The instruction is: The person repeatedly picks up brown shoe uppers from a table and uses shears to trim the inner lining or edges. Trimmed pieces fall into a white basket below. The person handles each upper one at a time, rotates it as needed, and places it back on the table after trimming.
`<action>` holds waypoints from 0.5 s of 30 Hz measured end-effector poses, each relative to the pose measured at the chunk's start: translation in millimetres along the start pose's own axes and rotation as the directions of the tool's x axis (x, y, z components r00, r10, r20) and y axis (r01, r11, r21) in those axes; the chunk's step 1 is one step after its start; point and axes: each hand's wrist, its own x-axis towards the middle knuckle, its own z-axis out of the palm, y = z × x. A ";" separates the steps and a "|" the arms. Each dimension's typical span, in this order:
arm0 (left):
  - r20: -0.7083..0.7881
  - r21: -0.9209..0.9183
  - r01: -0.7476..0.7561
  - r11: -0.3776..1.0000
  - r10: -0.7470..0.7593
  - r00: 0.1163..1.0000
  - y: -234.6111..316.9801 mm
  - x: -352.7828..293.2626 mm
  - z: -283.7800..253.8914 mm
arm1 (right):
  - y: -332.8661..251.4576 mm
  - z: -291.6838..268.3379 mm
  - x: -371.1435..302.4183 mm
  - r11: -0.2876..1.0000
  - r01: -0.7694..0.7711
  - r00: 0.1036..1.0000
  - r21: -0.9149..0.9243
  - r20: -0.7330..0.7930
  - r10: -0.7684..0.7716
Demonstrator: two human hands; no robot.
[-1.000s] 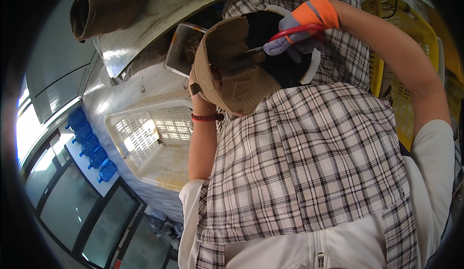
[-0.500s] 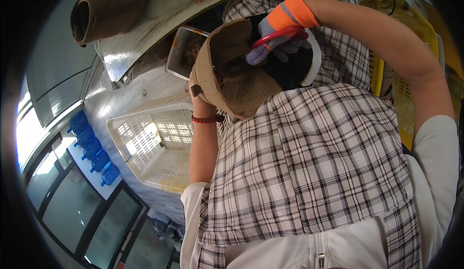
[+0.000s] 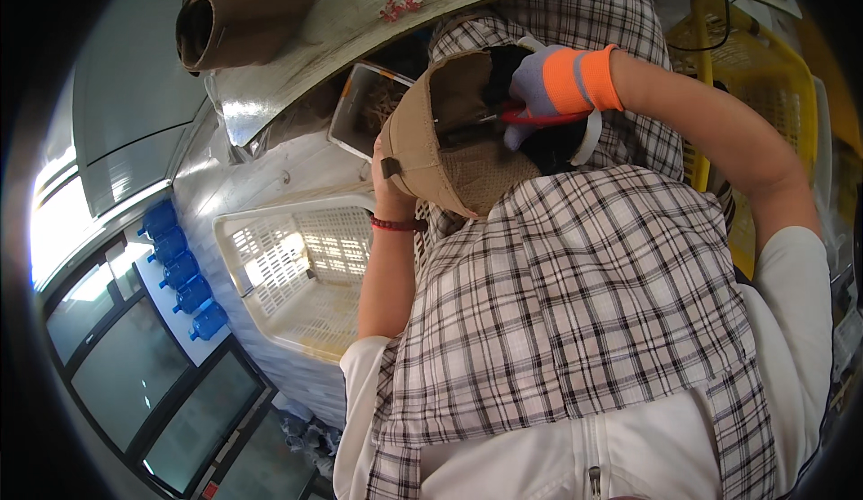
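Observation:
A hollow tan fabric piece [image 3: 418, 154], stitched at its rim and dark inside, rests on my lap with its opening turned to the right. It looks like a cap or a boot upper; I cannot tell which. My left hand [image 3: 392, 196] grips its outer left side, the fingers mostly hidden behind it. In a grey and orange work glove, my right hand [image 3: 541, 84] is closed around red-handled scissors [image 3: 562, 120], whose blades point left into the opening. Black material and a white curved edge [image 3: 589, 140] show at the piece's right end.
Above my lap runs a worn table edge [image 3: 360, 46], with another hollow brown piece [image 3: 247, 19] on it. A white basket [image 3: 315, 320] stands at left, a small bin [image 3: 346, 120] under the table, a yellow basket [image 3: 782, 68] at right. Blue water bottles [image 3: 180, 271] line the far left.
My right hand has turned and moved slightly right and down, with the scissors now lying more level in the opening. The view has shifted a little; my left hand keeps its hold.

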 end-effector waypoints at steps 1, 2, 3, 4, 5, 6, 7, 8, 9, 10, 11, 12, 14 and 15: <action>0.013 0.176 -0.018 0.984 0.016 1.000 12.4 2.6 -1.3 | 0.6 0.8 -1.7 1.000 -0.007 1.000 0.003 0.008 0.007; -0.002 0.235 -0.051 0.971 0.052 0.999 8.0 4.0 -1.1 | 3.2 -1.9 -1.0 0.996 -0.028 0.998 0.086 0.057 0.023; 0.004 0.292 -0.070 0.954 0.071 0.997 4.7 1.5 -1.6 | 6.8 -2.6 2.9 0.984 -0.051 0.993 0.173 0.114 0.031; 0.011 0.349 -0.090 0.933 0.092 0.996 1.1 0.2 -2.7 | 8.8 -3.1 5.9 0.963 -0.078 0.985 0.258 0.170 0.034; 0.035 0.403 -0.106 0.909 0.100 0.994 -2.4 -0.4 -6.8 | 8.9 -2.5 7.7 0.961 -0.087 0.983 0.262 0.179 0.040; 0.034 0.395 -0.094 0.914 0.087 0.996 -2.8 0.3 -6.1 | 8.9 -2.8 12.0 0.959 -0.100 0.981 0.264 0.188 0.050; 0.036 0.390 -0.079 0.918 0.070 0.997 -4.7 2.6 -8.0 | 8.6 -3.9 16.3 0.958 -0.113 0.978 0.265 0.197 0.061; 0.016 0.325 -0.033 0.945 0.029 0.999 -5.3 2.8 -7.6 | 8.3 -6.9 20.3 0.965 -0.106 0.968 0.239 0.248 0.045; 0.003 0.246 0.014 0.969 -0.015 1.000 -6.6 2.5 -6.9 | 10.9 -6.2 22.5 0.961 -0.109 0.964 0.255 0.263 0.039; -0.007 0.164 0.058 0.985 -0.058 0.998 -7.5 2.5 -6.1 | 13.3 -4.9 25.2 0.956 -0.112 0.960 0.271 0.277 0.034; -0.004 0.069 0.099 0.993 -0.099 0.995 -9.1 3.7 -5.5 | 15.0 -4.1 26.8 0.951 -0.115 0.956 0.287 0.291 0.028; 0.000 0.064 0.098 0.993 -0.098 0.995 -11.0 3.0 -5.5 | 15.5 -3.6 27.6 0.953 -0.117 0.956 0.281 0.293 0.031; 0.012 0.143 0.049 0.988 -0.052 0.999 -14.5 1.9 -7.7 | 15.4 -3.8 28.6 0.956 -0.121 0.954 0.268 0.296 0.038; 0.009 0.146 0.032 0.989 -0.033 0.999 -18.3 -0.9 -8.4 | 11.4 -4.1 25.7 0.953 -0.119 0.967 0.277 0.250 0.048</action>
